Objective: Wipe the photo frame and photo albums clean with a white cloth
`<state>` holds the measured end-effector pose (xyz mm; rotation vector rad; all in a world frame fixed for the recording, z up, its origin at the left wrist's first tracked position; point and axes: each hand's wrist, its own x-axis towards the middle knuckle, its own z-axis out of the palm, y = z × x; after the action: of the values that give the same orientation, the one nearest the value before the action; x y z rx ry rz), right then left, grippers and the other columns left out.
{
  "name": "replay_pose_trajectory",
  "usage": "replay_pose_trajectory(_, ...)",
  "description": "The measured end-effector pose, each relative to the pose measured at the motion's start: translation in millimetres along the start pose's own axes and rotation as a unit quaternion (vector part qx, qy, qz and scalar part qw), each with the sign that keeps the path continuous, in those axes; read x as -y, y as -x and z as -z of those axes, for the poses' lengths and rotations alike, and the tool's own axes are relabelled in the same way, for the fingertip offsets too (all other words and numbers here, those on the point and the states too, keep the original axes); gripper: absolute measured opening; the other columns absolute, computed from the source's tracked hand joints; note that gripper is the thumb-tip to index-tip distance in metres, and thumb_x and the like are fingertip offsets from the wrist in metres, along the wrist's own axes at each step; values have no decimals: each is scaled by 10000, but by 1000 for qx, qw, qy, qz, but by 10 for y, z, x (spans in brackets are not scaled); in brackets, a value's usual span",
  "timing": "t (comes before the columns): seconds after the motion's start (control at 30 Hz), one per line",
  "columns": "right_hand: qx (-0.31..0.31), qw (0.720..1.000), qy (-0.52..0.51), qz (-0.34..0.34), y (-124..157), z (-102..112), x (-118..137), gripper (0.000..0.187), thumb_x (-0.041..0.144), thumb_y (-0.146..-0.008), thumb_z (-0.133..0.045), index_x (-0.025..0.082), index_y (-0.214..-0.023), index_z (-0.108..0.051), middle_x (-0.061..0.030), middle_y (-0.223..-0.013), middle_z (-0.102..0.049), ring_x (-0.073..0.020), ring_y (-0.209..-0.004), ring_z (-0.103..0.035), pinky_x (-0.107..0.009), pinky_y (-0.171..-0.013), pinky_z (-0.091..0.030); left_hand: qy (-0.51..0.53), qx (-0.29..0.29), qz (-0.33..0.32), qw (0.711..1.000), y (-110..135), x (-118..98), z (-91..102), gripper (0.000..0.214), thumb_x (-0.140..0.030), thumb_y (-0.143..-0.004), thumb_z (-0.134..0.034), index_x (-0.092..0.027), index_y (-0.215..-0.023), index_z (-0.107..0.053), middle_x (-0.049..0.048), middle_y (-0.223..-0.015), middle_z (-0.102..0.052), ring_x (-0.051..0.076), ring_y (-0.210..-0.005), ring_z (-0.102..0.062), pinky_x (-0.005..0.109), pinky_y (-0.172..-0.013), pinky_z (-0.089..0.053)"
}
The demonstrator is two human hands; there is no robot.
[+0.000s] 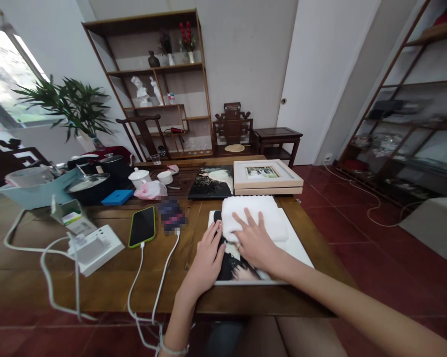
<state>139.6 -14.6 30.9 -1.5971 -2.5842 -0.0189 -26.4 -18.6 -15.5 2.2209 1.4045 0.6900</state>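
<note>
A folded white towel lies on a flat photo panel near the table's front edge. My right hand rests on the towel, palm down with its fingers spread. Along the panel's left edge lies my left hand, its fingers stretched out flat and touching the panel's dark printed part. Part of the picture shows between my hands; the towel and my right arm cover much of the rest.
Behind the panel are a dark photo print and stacked picture frames. To the left lie a charging phone, a white power strip with loose cables, a blue box, a lidded pot and a white cup.
</note>
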Motion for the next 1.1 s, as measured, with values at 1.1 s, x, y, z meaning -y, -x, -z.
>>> replay_pose_trajectory(1.1, 45, 989, -111, 85, 965, -138, 282, 261, 183, -681, -552, 210, -882, -717, -3, -1522, -125, -376, -1362, 29, -642, -1053, 48, 118, -160, -30, 980, 19, -149, 101, 372, -335, -914, -409, -197, -1242, -519, 91, -1331, -490, 216, -1259, -428, 392, -1071, -322)
